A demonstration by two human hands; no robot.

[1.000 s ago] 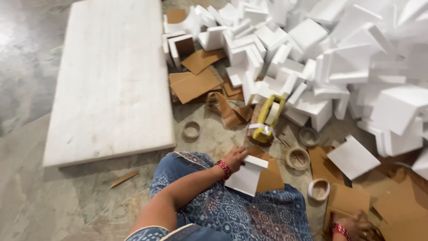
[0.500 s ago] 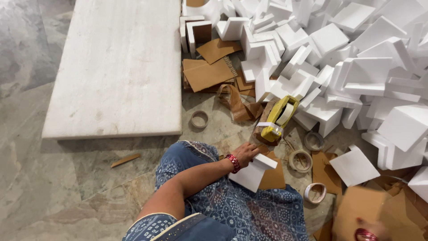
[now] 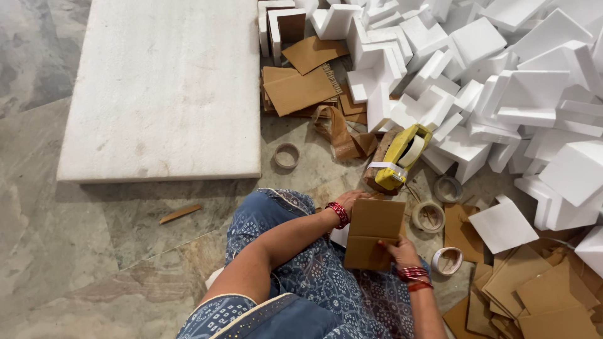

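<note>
Both hands on the cardboard (image 3: 373,233) now, over the lap: left hand (image 3: 352,199) curled on its top left corner, right hand (image 3: 398,251) gripping the lower right edge. Half a second ago the left held a white foam piece alone; the right has come in. Tape dispenser (image 3: 402,158) lies just beyond.

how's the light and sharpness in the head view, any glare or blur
Head view: soft, even light, no harsh glare; the white slab casts a dim shadow along its near edge; foam pieces look bright but keep their edges; both hands and the cardboard piece are sharp, no motion blur.
</note>
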